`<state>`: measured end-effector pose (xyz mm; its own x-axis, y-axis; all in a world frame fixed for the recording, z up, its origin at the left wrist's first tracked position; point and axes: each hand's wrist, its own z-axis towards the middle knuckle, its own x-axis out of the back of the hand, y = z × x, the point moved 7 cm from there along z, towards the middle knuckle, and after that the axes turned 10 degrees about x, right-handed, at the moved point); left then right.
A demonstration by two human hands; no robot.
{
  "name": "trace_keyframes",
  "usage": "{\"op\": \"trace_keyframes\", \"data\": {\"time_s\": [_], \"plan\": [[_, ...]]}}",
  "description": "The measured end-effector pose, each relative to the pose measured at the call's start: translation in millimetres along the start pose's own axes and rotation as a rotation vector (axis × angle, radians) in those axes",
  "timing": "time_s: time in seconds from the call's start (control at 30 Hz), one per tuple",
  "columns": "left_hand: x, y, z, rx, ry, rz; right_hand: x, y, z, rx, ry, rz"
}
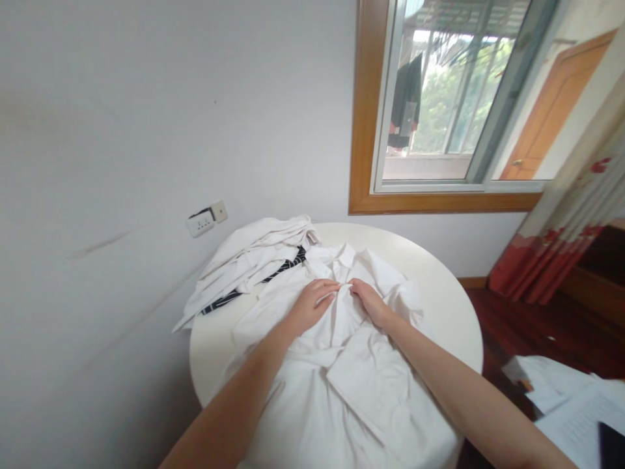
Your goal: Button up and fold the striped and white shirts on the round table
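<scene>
A white shirt (375, 384) lies spread and wrinkled over the round table, its lower part hanging towards me. Near its collar (344, 257), my left hand (312, 305) pinches the front edge of the cloth from the left. My right hand (368, 301) grips the same edge from the right, its fingertips close to those of the left. Whether a button sits between the fingers is too small to tell.
Folded white clothes (254, 251) and a black striped tie-like strip (288, 265) lie at the table's back left. The round white table (454, 306) stands by the wall, below a socket (200, 223) and a window (439, 98). Papers (581, 410) are at lower right.
</scene>
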<state>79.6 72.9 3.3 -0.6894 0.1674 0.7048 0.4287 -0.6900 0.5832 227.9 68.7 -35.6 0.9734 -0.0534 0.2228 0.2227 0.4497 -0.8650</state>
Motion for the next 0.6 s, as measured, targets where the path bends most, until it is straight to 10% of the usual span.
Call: {"op": "trace_keyframes", "data": {"time_s": [0.6], "plan": [[0.9,-11,-2,0.168,0.104,0.180,-13,-4,-5,0.010,-0.074,0.077]]}}
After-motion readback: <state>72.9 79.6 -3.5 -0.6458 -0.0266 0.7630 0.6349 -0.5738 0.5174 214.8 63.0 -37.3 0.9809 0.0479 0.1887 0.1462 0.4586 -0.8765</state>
